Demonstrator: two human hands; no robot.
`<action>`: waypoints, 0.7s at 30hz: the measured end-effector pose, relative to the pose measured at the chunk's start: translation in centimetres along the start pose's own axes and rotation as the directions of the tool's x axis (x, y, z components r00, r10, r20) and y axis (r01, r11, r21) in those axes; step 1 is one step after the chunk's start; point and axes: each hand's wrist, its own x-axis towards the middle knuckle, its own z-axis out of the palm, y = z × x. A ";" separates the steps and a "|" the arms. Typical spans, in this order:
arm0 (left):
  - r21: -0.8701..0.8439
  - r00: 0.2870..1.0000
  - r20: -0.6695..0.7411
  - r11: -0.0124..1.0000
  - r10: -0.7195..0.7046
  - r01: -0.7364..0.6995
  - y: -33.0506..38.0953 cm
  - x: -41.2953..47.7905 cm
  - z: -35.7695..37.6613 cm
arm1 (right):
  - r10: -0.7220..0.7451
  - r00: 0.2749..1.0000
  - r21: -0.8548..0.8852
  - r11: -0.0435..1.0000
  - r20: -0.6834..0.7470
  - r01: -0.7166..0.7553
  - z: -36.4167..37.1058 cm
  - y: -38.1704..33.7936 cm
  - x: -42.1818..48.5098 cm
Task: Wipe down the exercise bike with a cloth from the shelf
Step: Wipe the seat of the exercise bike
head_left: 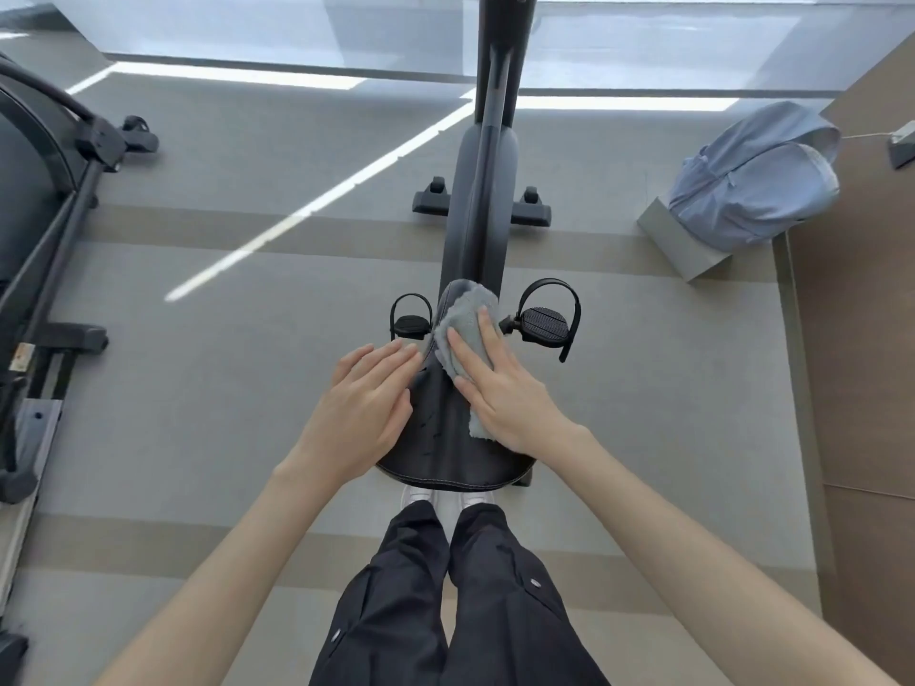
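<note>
1. We judge the first part of the task as done: the cloth (465, 319) is not on a shelf but lies on the saddle (445, 438) of the exercise bike (487, 156), under our right hand (500, 388).
2. The wiping seems to be at the saddle only. The cloth covers the narrow front part and some of the right side, while the wide rear part and the left side are bare.
3. What is left, in our judgement: the rest of the saddle, the frame, the right pedal (542, 325), the left pedal (410, 325), and the handlebar, which is not in view.
4. Our right hand lies flat on the cloth with straight fingers and presses it down. It is not curled around it.
5. Our left hand (364, 403) rests flat on the left side of the saddle, fingers straight and close together, and it holds nothing. The two hands are near each other but apart.
6. The cloth is grey, soft and fluffy, with an uneven edge, probably microfibre.
7. The saddle is black and smooth, like artificial leather, with a light seam along its rear edge.
8. The frame is dark, matte and rounded. The pedals are black and ribbed, each with a strap loop.
9. The floor is grey carpet with beige stripes, and a light blue backpack (757, 185) sits at the right.
</note>
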 end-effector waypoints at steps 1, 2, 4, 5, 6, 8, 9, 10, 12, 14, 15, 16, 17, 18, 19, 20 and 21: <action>0.000 1.000 -0.005 1.000 0.000 0.000 0.0 0.0 0.0 | -0.025 0.999 -0.049 0.999 -0.021 0.023 0.1 -0.2 1.7; 0.002 1.000 -0.007 1.000 -0.001 0.001 0.0 -0.1 0.0 | -0.036 0.998 -0.103 0.994 -0.045 0.031 0.2 -0.3 3.4; 0.007 1.000 -0.008 1.000 -0.009 0.009 0.0 -0.2 -0.1 | -0.024 0.996 -0.169 0.986 -0.088 0.009 0.2 -0.3 6.1; 0.010 1.000 -0.010 1.000 -0.013 0.013 0.0 -0.3 -0.1 | -0.017 0.995 -0.153 0.988 -0.101 0.002 0.1 -0.2 7.1; 0.011 1.000 -0.013 1.000 -0.017 0.017 0.1 -0.3 -0.1 | -0.012 0.994 -0.096 0.995 -0.106 0.002 -0.1 0.1 7.9; 0.011 1.000 -0.009 1.000 -0.029 0.029 0.2 -0.4 -0.1 | 0.024 0.996 0.096 0.995 -0.088 -0.015 -0.8 0.5 9.1; 0.012 0.999 -0.005 0.999 -0.033 0.033 0.3 -0.4 -0.1 | 0.062 0.995 0.207 0.977 -0.075 -0.045 -1.3 0.6 9.5; 0.013 0.999 -0.001 0.999 -0.036 0.036 0.5 -0.5 -0.1 | 0.105 0.992 0.308 0.948 -0.069 -0.079 -1.6 0.7 9.7; 0.012 0.999 0.000 0.999 -0.040 0.040 0.7 -0.8 0.0 | 0.165 0.983 0.388 0.913 -0.075 -0.124 -1.8 0.4 9.2; 0.011 0.999 -0.007 0.999 -0.038 0.038 0.9 -1.2 0.0 | 0.180 0.981 0.367 0.919 -0.068 -0.143 -1.3 -0.1 7.6; 0.011 0.999 -0.009 0.999 -0.035 0.035 1.0 -1.2 0.0 | 0.185 0.982 0.367 0.918 -0.050 -0.154 -1.0 -0.2 6.5; 0.011 0.999 -0.011 0.999 -0.032 0.032 1.1 -1.3 0.0 | 0.194 0.981 0.371 0.912 -0.020 -0.173 -0.7 -0.3 5.1; 0.009 0.999 -0.011 0.999 -0.030 0.030 1.2 -1.2 0.0 | 0.210 0.978 0.369 0.907 0.017 -0.201 -0.5 -0.2 3.7; 0.006 0.999 -0.012 1.000 -0.030 0.030 1.3 -1.1 0.0 | 0.231 0.971 0.349 0.907 0.055 -0.235 -0.2 0.2 2.1; 0.003 0.999 -0.011 1.000 -0.030 0.030 1.5 -1.0 0.0 | 0.248 0.965 0.311 0.913 0.089 -0.264 -0.1 0.7 0.6; 0.001 1.000 -0.010 1.000 -0.028 0.028 1.7 -0.8 0.1 | 0.250 0.962 0.276 0.922 0.110 -0.271 0.0 1.2 -1.0; 0.001 1.000 -0.009 1.000 -0.022 0.022 1.9 -0.6 0.1 | 0.229 0.966 0.255 0.933 0.118 -0.252 0.0 1.6 -2.5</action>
